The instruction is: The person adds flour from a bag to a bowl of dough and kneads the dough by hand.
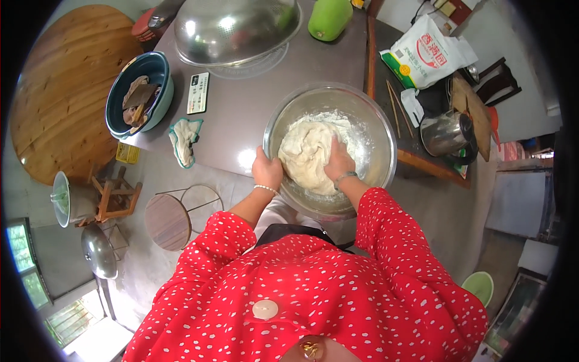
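Observation:
A wide stainless steel bowl (377, 113) sits at the table's near edge, overhanging it towards my body. In it lies a lump of pale, rough-surfaced dough (304, 149), with loose white flour (337, 118) along its far and right sides. My left hand (267, 171) grips the bowl's left rim, thumb on top. Pressed into the right side of the dough is my right hand (339, 158). Its thumb lies over the dough and its other fingers curl down, their tips hidden.
Left on the table (235, 113) are a perforated metal colander (235, 31) upside down, a basin (166, 97) holding a cleaver (141, 96), a flat card-like box (198, 92) and a cloth glove (184, 141). A green gourd (330, 20) lies behind. Rightward stand a flour bag (427, 54), chopsticks (398, 108) and a metal kettle (445, 133).

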Demonstrator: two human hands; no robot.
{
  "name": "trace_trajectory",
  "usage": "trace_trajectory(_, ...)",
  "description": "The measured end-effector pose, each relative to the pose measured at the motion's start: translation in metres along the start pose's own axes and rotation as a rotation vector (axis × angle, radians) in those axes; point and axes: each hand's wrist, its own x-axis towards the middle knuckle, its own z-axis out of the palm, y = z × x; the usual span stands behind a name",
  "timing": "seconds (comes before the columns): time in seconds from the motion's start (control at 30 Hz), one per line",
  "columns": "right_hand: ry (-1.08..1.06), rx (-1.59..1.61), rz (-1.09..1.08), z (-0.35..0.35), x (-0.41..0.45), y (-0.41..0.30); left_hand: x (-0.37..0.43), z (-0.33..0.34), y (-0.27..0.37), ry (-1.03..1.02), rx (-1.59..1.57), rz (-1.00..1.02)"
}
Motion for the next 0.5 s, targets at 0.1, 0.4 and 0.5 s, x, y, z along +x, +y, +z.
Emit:
trace_trajectory(0.1, -0.098, -0.019, -0.001, -0.017, 0.002, 0.002, 0.003, 0.003, 0.007, -0.01, 0.018, 0.014)
trace_trajectory(0.4, -0.311, -0.187, -0.26, -0.095, 0.069, -0.014, 0.005, 0.004, 0.0, -0.027, 0.001, -0.012)
trace_trajectory(0.5, -0.275, -0.137, -0.514, -0.061, 0.085, -0.041, 0.005, 0.006, -0.001, -0.046, 0.022, -0.005)
